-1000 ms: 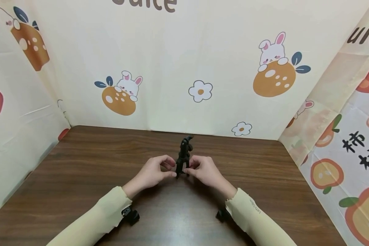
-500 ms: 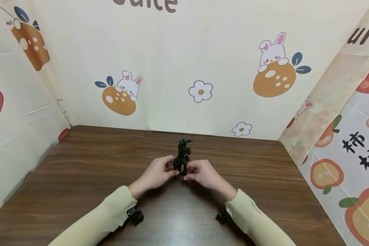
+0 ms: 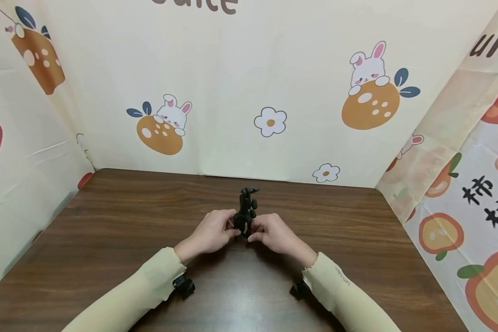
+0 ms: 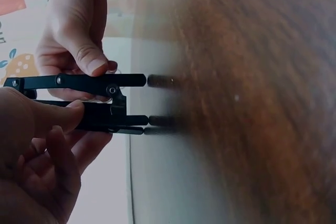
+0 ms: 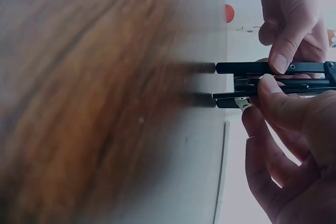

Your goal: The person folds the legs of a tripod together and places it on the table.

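Observation:
A small black tripod with jointed flat legs and round knobs on its right side stands upright between both hands in the head view. My left hand pinches its left side low down, the thumb lying along a leg. From the right, my right hand grips the opposite leg near its lower end. In the left wrist view the leg tips of the tripod are right at the tabletop, with their reflections beside them. The right wrist view shows both thumbs on the legs of the tripod. Some fingers are hidden behind it.
The brown wooden table spreads out on all sides of the hands. A cream curtain printed with rabbits and fruit hangs along its back edge, and more printed cloth borders the right. Dark wrist cameras hang under the sleeves.
My left hand has moved right, in against the tripod, and now pinches it. The tripod has turned and shifted slightly left, its knobs showing at the right. My right hand has barely moved.

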Tool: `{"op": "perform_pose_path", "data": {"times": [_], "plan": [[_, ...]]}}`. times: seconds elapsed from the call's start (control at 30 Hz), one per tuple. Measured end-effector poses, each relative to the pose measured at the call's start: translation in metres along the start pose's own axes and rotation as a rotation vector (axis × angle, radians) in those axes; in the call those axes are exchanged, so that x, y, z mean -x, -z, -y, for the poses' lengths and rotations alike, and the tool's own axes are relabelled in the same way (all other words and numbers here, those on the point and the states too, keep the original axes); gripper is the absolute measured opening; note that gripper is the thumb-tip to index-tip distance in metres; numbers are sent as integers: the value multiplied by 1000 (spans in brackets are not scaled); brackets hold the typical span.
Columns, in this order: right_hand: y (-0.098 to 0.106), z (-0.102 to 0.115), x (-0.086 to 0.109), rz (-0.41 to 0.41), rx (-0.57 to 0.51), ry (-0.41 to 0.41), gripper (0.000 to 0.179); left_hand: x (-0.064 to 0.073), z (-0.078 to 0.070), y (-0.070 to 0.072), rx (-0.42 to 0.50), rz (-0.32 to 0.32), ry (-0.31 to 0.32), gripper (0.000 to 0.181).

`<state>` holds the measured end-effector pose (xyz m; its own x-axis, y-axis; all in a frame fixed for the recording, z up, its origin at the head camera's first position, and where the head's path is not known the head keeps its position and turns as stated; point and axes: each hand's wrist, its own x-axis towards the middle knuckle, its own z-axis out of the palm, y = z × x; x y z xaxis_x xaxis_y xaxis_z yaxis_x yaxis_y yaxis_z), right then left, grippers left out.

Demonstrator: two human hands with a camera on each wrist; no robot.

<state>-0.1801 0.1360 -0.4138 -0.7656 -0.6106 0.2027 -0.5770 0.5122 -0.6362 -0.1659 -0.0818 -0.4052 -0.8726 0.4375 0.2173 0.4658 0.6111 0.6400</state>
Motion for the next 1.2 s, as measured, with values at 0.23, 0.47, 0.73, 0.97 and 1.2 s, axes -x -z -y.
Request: {"op": "perform_pose_path", "data": {"times": [0.23,0.47,0.73,0.97,1.2], "plan": [[1,0,-1,-8,72,-7,10,-2,1,-2,-16,-13,-14,17],[1,0,-1,-31,130,14,10,-3,2,-3,-17,-17,-17,18],[5,-5,-5,-81,232,3,18,-2,0,-4,-35,-26,-4,20],[5,-7,-9,-102,243,-18,20,0,1,-3,-71,-47,-2,22],[5,-7,-12,-106,267,-30,21,0,1,-3,-65,-47,-7,21]]}}
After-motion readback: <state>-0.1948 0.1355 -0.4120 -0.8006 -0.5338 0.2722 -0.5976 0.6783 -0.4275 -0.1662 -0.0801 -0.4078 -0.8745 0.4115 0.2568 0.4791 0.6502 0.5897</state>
